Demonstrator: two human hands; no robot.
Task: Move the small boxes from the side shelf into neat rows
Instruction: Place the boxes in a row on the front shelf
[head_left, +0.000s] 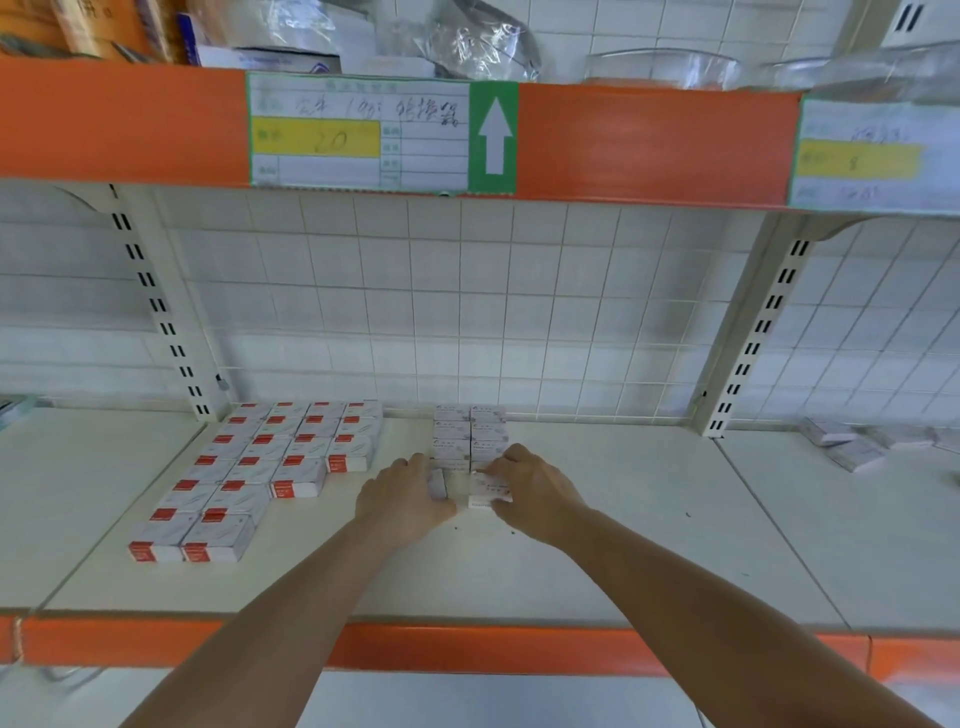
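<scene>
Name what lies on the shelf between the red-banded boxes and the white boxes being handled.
Bare shelf separates red-banded boxes from white boxes, head view.

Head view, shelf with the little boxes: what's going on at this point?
A person is lining up small white boxes in two columns on the middle shelf. The left hand and right hand each hold a box at the near end. A finished block of red-striped boxes sits left; loose boxes remain right.
</scene>
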